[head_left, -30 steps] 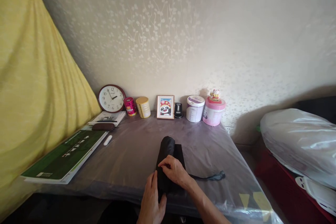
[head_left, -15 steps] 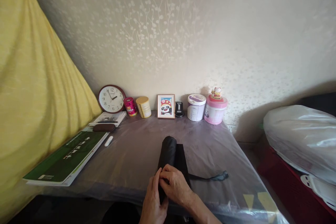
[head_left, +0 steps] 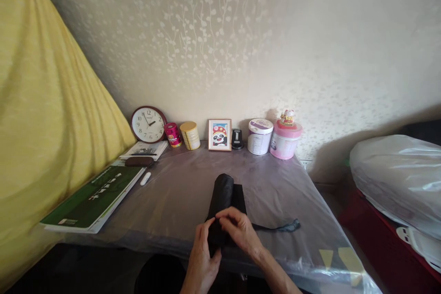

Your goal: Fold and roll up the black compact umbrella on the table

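Observation:
A black fabric roll [head_left: 222, 193] lies lengthwise on the table near its front edge, with a flat, unrolled black flap [head_left: 240, 196] along its right side. From the flap a dark strap [head_left: 275, 227] trails to the right and ends in a bluish-grey tip. My left hand [head_left: 204, 252] curls around the left side of the roll's near end, thumb below and fingers on top. My right hand [head_left: 239, 232] bends over the roll from the right, its thumb and index finger on the fabric near my left fingertips. Whether they pinch a fold is hard to see.
Along the wall stand a clock [head_left: 149, 124], a pink can [head_left: 172, 135], a yellow can [head_left: 190, 136], a framed panda picture [head_left: 219, 135] and two tubs, one purple-white [head_left: 260, 137], one pink [head_left: 285, 140]. A green book [head_left: 93, 197] lies left. A plastic-covered bundle [head_left: 396, 179] is right.
My right hand has opened slightly and shifted up and right on the roll. My left hand stays on the near end. The whole view has shifted slightly.

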Demonstrator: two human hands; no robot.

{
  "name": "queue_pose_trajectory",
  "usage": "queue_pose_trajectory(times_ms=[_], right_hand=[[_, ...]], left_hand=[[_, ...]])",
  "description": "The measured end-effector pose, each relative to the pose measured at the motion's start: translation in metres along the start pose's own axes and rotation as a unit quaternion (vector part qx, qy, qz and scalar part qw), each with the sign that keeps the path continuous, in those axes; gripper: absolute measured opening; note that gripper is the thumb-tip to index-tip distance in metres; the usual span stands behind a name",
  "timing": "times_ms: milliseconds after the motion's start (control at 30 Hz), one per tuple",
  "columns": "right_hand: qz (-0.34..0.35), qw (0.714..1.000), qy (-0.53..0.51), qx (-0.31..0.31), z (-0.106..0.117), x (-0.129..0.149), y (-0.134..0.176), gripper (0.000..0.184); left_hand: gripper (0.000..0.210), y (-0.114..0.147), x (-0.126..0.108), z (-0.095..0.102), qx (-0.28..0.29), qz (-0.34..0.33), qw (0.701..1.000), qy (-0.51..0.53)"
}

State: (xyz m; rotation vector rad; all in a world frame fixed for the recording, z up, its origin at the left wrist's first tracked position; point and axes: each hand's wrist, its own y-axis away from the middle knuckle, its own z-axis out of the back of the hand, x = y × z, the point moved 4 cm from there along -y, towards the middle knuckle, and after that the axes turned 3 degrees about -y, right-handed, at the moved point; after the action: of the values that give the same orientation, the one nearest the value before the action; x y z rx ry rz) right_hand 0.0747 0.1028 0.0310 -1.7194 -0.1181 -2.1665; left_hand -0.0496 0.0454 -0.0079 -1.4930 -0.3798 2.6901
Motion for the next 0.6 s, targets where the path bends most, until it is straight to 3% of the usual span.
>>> queue_pose_trajectory(times_ms=[67, 133, 300, 433, 600], right_hand=[[0.021, 0.995, 0.039, -0.084, 0.011, -0.004, -0.005, 0.025], [0.052, 0.992, 0.075, -0.09, 0.01, -0.006, -0.005, 0.026], [0.058, 0.993, 0.105, 0.004, -0.013, 0.003, 0.02, 0.036], [0.024, 0.996, 0.034, 0.083, -0.013, 0.012, 0.026, 0.039], [0.108, 0.985, 0.122, -0.057, 0.01, 0.006, -0.001, 0.031]], left_hand=[[0.058, -0.001, -0.005, 0.003, 0.01, 0.021, 1.0, -0.012], [0.058, -0.001, -0.007, 0.004, 0.019, 0.035, 0.999, -0.02], [0.057, -0.002, -0.005, 0.005, 0.022, 0.027, 0.999, -0.021], [0.058, -0.001, -0.005, 0.006, 0.041, 0.033, 0.998, -0.025], [0.059, 0.0, -0.007, 0.005, 0.024, 0.03, 0.998, -0.04]])
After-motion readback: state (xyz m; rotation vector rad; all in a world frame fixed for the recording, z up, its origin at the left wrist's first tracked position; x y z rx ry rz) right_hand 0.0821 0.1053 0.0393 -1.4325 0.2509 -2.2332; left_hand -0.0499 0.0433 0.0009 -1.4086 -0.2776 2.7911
